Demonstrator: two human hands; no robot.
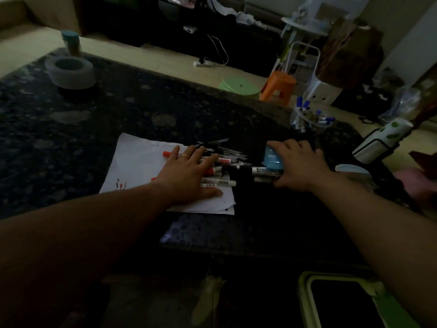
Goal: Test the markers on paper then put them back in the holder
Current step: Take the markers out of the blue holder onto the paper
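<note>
Left hand lies flat, fingers spread over the marker pile on the paper. Right hand is curled round the blue holder. Testing stage I reckon; next I gotta pinch one marker out.

A dark mottled table is seen. A paper is laid flat on it, and markers are heaped partly on the sheet (partly on the bare top). A blue container is set just beside them. A grey roll is placed far left, and a clear holder near the far edge.
</note>
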